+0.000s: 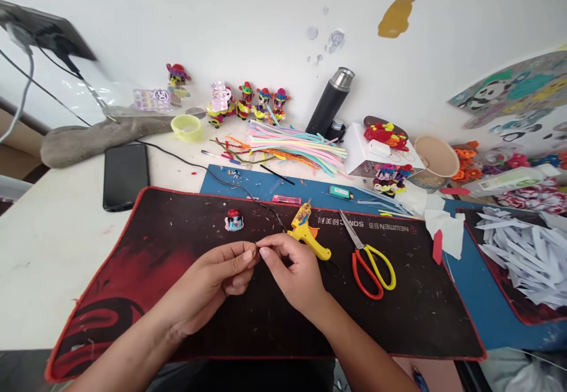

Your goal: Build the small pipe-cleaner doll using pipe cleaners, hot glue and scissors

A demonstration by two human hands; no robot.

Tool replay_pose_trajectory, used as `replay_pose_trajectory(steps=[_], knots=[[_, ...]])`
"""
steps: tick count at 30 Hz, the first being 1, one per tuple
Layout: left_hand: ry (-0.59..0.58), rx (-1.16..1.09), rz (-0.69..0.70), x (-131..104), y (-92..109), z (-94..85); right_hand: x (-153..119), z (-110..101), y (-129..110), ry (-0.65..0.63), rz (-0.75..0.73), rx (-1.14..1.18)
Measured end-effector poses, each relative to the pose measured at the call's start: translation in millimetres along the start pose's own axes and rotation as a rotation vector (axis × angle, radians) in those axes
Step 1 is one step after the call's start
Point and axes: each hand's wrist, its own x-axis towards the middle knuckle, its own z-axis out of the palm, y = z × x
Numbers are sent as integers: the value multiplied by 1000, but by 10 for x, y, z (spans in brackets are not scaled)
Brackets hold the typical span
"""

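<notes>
My left hand (225, 271) and my right hand (290, 268) meet over the middle of the dark desk mat (186, 321). Thumb and forefinger of each are pinched together, fingertips nearly touching. A tiny dark bit shows between them, too small to name. Just beyond my hands lies a yellow glue gun (310, 241), its nozzle pointing away from me. Scissors (365, 256) with one red and one yellow handle rest partly open to the right. A small doll head (234, 220) with a red cap and light blue body sits on the mat beyond my left hand.
Bundled pastel pipe cleaners (296, 147) lie behind the mat. Several small dolls (245, 100) stand along the wall, beside a black thermos (330, 103). A phone (126, 177) lies left, paper strips (527, 256) are heaped right. A black cord (212, 173) crosses toward the glue gun.
</notes>
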Motion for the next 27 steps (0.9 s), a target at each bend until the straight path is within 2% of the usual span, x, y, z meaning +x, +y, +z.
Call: replay_pose_trajectory(steps=[5, 12, 16, 22, 27], knots=[[-26, -123, -21, -8, -52, -21, 28, 46, -42, -34, 12, 3], [-21, -159, -31, -24, -80, -71, 37, 97, -84, -75, 3, 47], [22, -84, -12, -34, -79, -72, 41, 102, -103, -82, 17, 48], [148, 147, 81, -62, -40, -86, 49, 104, -124, -72, 40, 67], [176, 191, 104, -35, -28, -85, 66, 122, -120, -63, 38, 88]])
